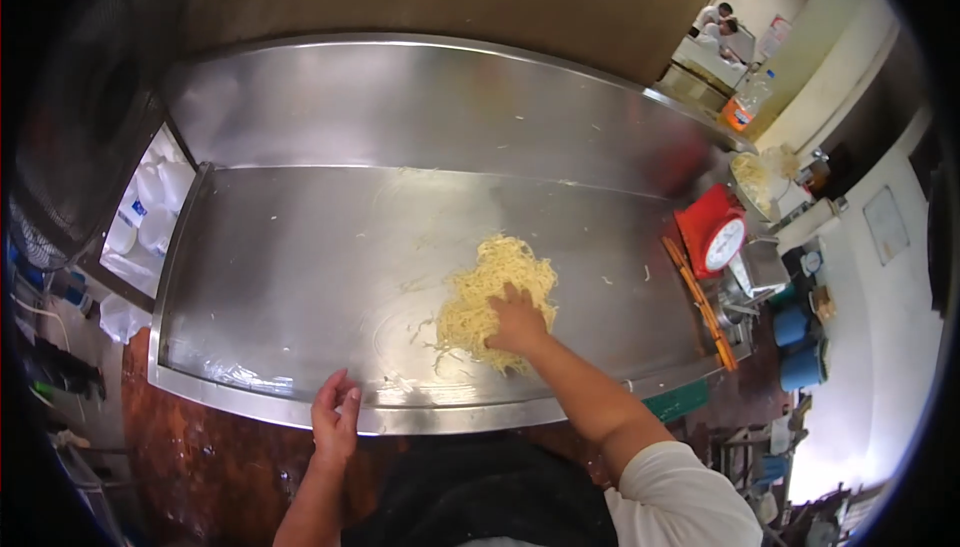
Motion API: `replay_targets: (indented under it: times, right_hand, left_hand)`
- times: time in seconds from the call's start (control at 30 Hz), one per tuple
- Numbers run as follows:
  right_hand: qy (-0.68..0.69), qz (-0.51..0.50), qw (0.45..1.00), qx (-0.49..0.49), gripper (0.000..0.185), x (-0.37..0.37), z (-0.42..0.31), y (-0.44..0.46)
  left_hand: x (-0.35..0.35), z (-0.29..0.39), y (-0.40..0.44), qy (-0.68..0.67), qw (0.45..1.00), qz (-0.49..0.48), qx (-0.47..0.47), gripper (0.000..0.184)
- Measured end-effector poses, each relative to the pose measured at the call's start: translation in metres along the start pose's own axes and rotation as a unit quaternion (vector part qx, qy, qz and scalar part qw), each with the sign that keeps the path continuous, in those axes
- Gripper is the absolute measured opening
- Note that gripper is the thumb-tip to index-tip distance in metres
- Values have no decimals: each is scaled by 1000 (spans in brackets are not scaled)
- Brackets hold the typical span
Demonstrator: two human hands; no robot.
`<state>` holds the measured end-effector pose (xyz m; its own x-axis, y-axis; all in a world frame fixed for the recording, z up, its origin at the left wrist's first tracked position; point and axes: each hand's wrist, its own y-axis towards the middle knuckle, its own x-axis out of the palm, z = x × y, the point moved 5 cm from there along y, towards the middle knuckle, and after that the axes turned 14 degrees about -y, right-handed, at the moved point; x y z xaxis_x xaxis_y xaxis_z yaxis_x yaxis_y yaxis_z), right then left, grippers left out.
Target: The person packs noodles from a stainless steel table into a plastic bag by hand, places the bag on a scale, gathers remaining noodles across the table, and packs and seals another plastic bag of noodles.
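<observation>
A loose heap of pale yellow noodles lies right of centre on the stainless steel worktop. My right hand rests on the heap's right side, palm down, with fingers spread over the strands. Over the worktop's front edge hovers my left hand, its fingers partly extended and nothing seen in it. Stray strands lie around the heap, mostly to its left and below.
A red dial scale stands at the worktop's right end beside long wooden sticks. Behind it are a bowl of noodles and an orange-filled bottle. White plastic bags hang at left. Two people appear far off.
</observation>
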<state>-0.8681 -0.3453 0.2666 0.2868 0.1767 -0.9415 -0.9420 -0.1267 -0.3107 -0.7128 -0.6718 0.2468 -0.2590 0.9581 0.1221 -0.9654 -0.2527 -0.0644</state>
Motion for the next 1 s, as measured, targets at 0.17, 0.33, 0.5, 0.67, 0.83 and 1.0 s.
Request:
replay_targets:
  times: [0.17, 0.33, 0.5, 0.67, 0.83, 1.0]
  right_hand:
    - [66, 45, 997, 1, 70, 27, 42, 39]
    - [386, 21, 921, 53, 56, -22, 99, 55]
    - [614, -17, 787, -60, 51, -93, 125, 54]
    - [656, -86, 742, -104, 45, -138, 146, 49]
    - [690, -119, 690, -185, 38, -169, 148, 37]
    - [700, -81, 675, -219, 41, -170, 150, 35]
  left_hand:
    - [23, 6, 9, -43, 999, -1, 12, 41]
    - [40, 9, -8, 29, 999, 2, 25, 42]
    - [71, -13, -25, -27, 997, 71, 22, 42]
    - [154, 9, -25, 8, 995, 82, 61, 44]
    - [200, 32, -31, 35, 993, 85, 79, 47]
    - [195, 22, -21, 69, 992, 85, 67, 48]
